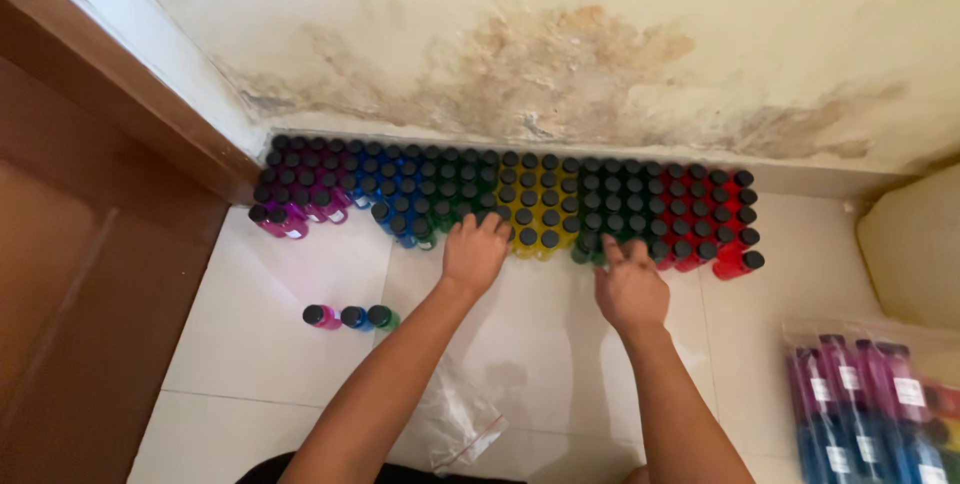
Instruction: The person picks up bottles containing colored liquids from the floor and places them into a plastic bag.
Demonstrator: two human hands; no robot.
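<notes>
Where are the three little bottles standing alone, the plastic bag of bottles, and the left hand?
three lone bottles (350,317), head view, on the middle blue bottle's cap.
bag of bottles (865,399), head view, on the clear plastic front.
left hand (475,254), head view, on its back.

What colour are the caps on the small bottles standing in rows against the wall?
Black. Every cap on the small bottles is black; the head view shows it best.

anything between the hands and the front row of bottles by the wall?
Nothing visible. The left hand has its fingers on the green bottles in the block's front edge; the right hand touches the dark green bottles. Three loose bottles stand apart on the floor tiles, off to the left.
</notes>
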